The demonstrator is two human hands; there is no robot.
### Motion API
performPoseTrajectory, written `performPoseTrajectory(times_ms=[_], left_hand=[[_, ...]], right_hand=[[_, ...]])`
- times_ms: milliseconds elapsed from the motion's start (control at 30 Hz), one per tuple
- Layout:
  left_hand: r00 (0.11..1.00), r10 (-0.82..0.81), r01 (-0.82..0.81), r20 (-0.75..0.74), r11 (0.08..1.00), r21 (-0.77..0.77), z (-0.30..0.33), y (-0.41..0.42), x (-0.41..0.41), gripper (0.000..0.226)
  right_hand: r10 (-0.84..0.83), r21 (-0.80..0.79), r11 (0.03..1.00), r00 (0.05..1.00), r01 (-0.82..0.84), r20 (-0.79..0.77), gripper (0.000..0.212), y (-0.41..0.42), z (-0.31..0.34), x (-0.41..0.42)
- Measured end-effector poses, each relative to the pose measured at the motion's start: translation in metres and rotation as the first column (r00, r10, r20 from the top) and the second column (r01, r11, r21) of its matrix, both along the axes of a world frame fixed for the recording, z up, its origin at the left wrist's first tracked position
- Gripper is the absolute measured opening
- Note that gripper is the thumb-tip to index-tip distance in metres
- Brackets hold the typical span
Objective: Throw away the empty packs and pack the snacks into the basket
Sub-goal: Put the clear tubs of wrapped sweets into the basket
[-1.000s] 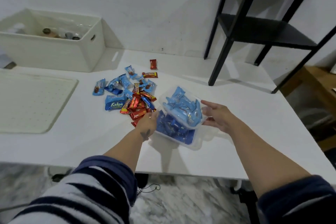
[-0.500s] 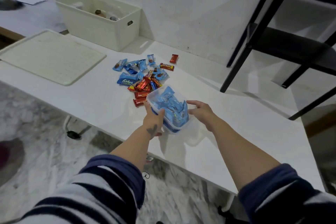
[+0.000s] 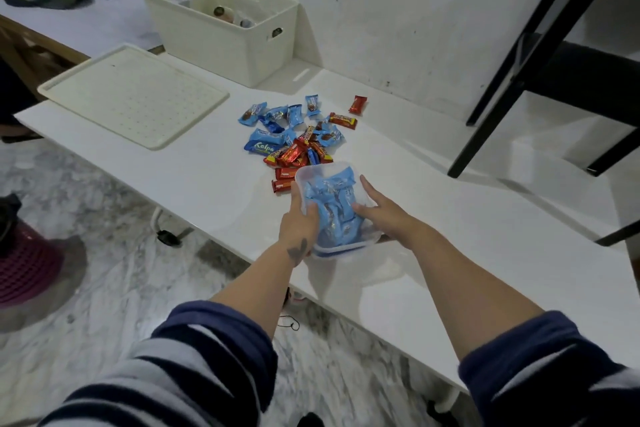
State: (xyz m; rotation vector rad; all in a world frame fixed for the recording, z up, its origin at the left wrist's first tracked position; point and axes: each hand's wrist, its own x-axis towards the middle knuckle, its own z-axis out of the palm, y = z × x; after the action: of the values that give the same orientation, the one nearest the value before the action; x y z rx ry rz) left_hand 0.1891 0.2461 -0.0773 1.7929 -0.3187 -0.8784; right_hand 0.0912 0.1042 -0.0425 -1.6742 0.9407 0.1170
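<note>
Fingers: left hand (image 3: pixel 300 222) curls round the near-left rim of the clear plastic container (image 3: pixel 334 208), thumb lying over the blue packs inside. Right hand (image 3: pixel 375 206) lies against the right wall with fingers nearly straight, pressing and steadying, not gripping.
Container: holds a heap of light-blue snack packs (image 3: pixel 332 204), tilted toward the viewer. A second clear tub or lid seems to sit beneath it at the near edge; the view is too blurred to tell which.
Position: at the near edge of the white table (image 3: pixel 485 253), just beside the loose pile.
Loose snacks: blue and red wrapped pieces (image 3: pixel 298 139) lie scattered on the table behind the container, one red piece (image 3: pixel 357 104) apart at the far right.
Basket: cream bin (image 3: pixel 221 28) stands at the far end against the wall, well apart from the hands, with a few small items in it.
Step in hand: probably lifting the filled container to carry or tip it toward the basket.
Procedure: keep the left thumb over the packs, level the container before travel, support the base, tip only once above the basket rim.
Risk: packs may slide off over the near table edge.
Nearby: perforated cream tray (image 3: pixel 135 97) lies left of the pile; keep the path above it.
</note>
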Motion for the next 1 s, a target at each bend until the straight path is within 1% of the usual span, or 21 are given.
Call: performPoseTrajectory(times_ms=[100, 267, 400, 567, 700, 833, 900, 1000], left_hand=[[0.996, -0.052, 0.053, 0.072, 0.999, -0.011, 0.003, 0.005, 0.005, 0.061], [0.987, -0.065, 0.061, 0.145, 0.998, 0.026, 0.025, 0.017, 0.030, 0.060], [0.988, -0.094, 0.090, 0.120, 0.995, 0.038, 0.050, 0.030, 0.078, 0.058], [0.990, -0.077, 0.079, 0.121, 0.997, -0.011, 0.078, 0.054, 0.158, 0.056], [0.994, -0.046, 0.044, 0.098, 0.999, 0.016, 0.093, 0.079, 0.236, 0.066], [0.994, -0.040, 0.039, 0.100, 0.999, 0.020, 0.103, 0.103, 0.313, 0.064], [0.991, -0.044, 0.040, 0.124, 0.999, 0.035, 0.106, 0.112, 0.350, 0.064], [0.989, -0.056, 0.049, 0.136, 0.998, 0.050, 0.111, 0.120, 0.397, 0.065]], right_hand=[[-0.035, 0.040, 0.999, 0.999, 0.035, 0.020, 0.070, 0.014, 0.000, 0.002], [-0.071, 0.049, 0.997, 0.994, 0.067, 0.080, 0.075, 0.028, 0.018, 0.023], [-0.046, 0.018, 0.999, 0.988, 0.044, 0.150, 0.075, 0.035, 0.043, 0.062], [-0.035, -0.009, 0.999, 0.979, 0.038, 0.202, 0.077, 0.053, 0.062, 0.141], [-0.039, -0.004, 0.999, 0.977, 0.041, 0.212, 0.081, 0.074, 0.070, 0.221], [-0.031, 0.015, 0.999, 0.978, 0.029, 0.207, 0.080, 0.102, 0.076, 0.294], [-0.034, -0.001, 0.999, 0.973, 0.035, 0.230, 0.078, 0.113, 0.075, 0.328], [-0.052, 0.010, 0.999, 0.970, 0.051, 0.236, 0.077, 0.126, 0.082, 0.368]])
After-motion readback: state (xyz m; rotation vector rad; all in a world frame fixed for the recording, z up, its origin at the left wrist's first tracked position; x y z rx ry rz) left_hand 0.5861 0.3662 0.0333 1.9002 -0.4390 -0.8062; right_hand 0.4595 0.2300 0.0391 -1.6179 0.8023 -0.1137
